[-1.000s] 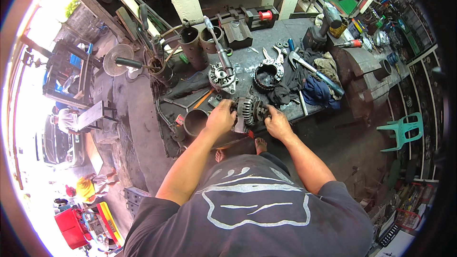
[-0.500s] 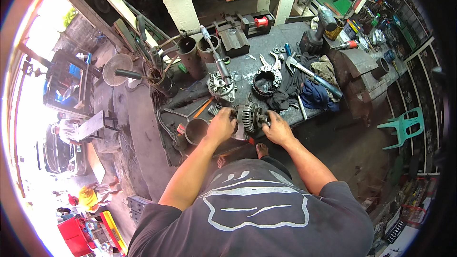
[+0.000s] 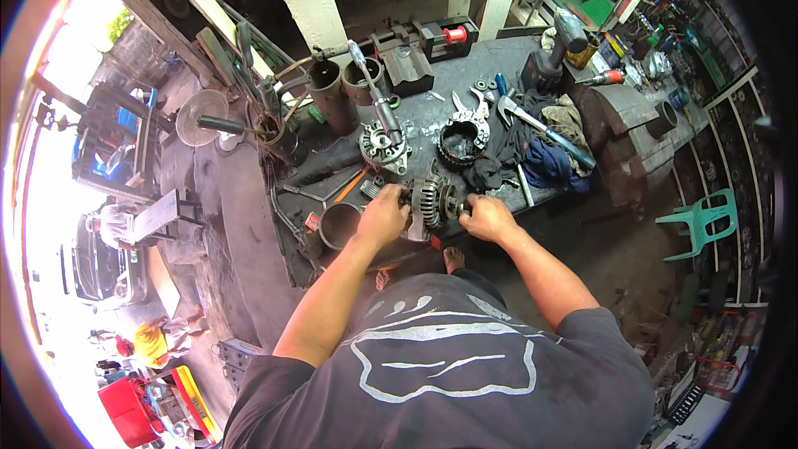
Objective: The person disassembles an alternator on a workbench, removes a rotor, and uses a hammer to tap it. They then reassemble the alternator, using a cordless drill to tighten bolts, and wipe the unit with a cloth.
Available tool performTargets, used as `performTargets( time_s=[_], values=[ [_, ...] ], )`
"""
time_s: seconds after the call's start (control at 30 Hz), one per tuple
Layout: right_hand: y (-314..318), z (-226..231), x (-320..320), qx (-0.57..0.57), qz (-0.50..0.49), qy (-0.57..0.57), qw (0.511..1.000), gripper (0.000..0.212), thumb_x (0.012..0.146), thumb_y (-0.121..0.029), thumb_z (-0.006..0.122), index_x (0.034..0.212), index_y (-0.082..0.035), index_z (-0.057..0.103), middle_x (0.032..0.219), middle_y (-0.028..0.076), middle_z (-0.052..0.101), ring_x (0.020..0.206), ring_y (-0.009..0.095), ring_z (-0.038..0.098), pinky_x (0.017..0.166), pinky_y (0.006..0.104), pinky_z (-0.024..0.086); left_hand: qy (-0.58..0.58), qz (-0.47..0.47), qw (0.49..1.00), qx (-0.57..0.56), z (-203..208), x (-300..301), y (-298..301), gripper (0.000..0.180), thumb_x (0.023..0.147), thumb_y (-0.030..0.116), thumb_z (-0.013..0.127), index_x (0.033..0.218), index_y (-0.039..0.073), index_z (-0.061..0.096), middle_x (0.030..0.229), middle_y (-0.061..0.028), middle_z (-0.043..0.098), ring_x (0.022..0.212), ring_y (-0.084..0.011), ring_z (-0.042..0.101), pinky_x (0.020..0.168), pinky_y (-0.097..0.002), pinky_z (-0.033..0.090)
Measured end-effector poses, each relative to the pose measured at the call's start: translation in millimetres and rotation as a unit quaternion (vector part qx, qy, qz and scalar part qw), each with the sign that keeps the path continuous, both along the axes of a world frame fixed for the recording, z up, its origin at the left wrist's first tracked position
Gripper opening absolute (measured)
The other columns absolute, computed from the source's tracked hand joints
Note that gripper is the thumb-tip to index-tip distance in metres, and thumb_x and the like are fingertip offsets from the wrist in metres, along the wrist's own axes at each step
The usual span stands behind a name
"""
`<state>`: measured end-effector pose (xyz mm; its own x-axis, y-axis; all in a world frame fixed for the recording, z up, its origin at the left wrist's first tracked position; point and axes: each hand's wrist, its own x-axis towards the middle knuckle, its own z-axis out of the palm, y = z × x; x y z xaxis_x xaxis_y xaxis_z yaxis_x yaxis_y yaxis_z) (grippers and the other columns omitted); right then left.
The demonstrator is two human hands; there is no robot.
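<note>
An alternator rotor [image 3: 428, 202], dark with pale ridges, is held level at the bench's near edge. My left hand [image 3: 384, 214] is closed round its left end. At the other end, my right hand [image 3: 489, 219] pinches the shaft, beside a round pulley-like part. Just beyond lie a silver alternator housing [image 3: 382, 148] and, to its right, a dark ring-shaped stator with a bright housing piece [image 3: 464, 140]. An open cylindrical can [image 3: 339, 224] stands close to my left hand. My fingers hide both tips of the rotor.
A hammer [image 3: 544, 133] lies on dark rags [image 3: 503, 150] at the right, with a cordless impact wrench [image 3: 555, 50] behind it. Metal cylinders [image 3: 332, 100] and a long ratchet-like tool [image 3: 376, 91] stand at the back left. A vise [image 3: 407, 66] sits at the far edge. A green plastic chair [image 3: 702, 224] is right.
My right hand has risen slightly, its fingers drawn closer together on the shaft end. The left hand keeps its hold, and the rotor stays in almost the same place.
</note>
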<state>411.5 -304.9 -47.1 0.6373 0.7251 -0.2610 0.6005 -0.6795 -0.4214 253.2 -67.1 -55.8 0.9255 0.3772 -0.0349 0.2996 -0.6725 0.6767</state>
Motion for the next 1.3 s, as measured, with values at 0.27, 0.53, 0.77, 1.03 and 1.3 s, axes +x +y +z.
performTargets(
  time_s=[0.27,0.53,0.77,1.03,1.3],
  values=[
    [18.9,-41.7,5.8,0.082,-0.211,0.309,0.924,0.063,0.115,-0.048,0.047,0.096,0.005,0.077,0.089,0.028,0.075,0.103,0.055,0.072,0.092,0.0573,0.057,0.065,-0.046,0.996,0.038,12.8,-2.2,0.5,0.082,0.094,0.016,0.074,0.168,0.009,0.04,0.145,-0.0236,0.059,0.131,-0.0451,0.064,0.112,-0.0514,0.054],
    [17.6,-74.0,15.6,0.168,-0.125,0.124,0.97,0.056,0.111,-0.049,0.057,0.09,0.002,0.072,0.073,0.025,0.071,0.062,0.039,0.067,0.063,0.0544,0.052,0.04,-0.04,0.995,0.079,-8.1,-7.1,-10.9,0.078,0.088,0.008,0.072,0.162,0.013,0.049,0.138,-0.021,0.061,0.114,-0.0456,0.072,0.092,-0.0559,0.062],
    [13.2,-84.8,31.9,0.274,0.093,-0.194,0.937,0.049,0.111,-0.038,0.053,0.112,0.008,0.071,0.093,0.029,0.075,0.086,0.052,0.07,0.083,0.0585,0.053,-0.033,-0.039,0.988,0.143,-36.8,-4.3,-10.3,0.061,0.098,0.014,0.062,0.157,0.007,0.055,0.137,-0.0203,0.063,0.102,-0.0404,0.076,0.084,-0.0524,0.063],
    [20.3,-58.9,42.1,0.12,-0.052,0.208,0.969,0.061,0.111,-0.055,0.053,0.132,0.001,0.068,0.105,0.02,0.074,0.09,0.036,0.071,0.08,0.048,0.054,0.026,0.045,0.998,0.037,-32.1,-3.6,-11.8,0.04,0.109,0.027,0.051,0.145,0.024,0.066,0.123,-0.0146,0.071,0.104,-0.0384,0.077,0.088,-0.0536,0.063],
    [16.7,-65.0,25.6,0.103,-0.195,0.388,0.895,0.064,0.115,-0.053,0.048,0.097,0.006,0.067,0.074,0.017,0.066,0.07,0.034,0.07,0.072,0.0518,0.054,0.0,-0.045,0.988,0.149,-8.6,-10.7,-15.0,0.076,0.09,0.011,0.076,0.161,0.008,0.051,0.134,-0.0184,0.061,0.106,-0.0377,0.074,0.09,-0.05,0.062]
  ],
)
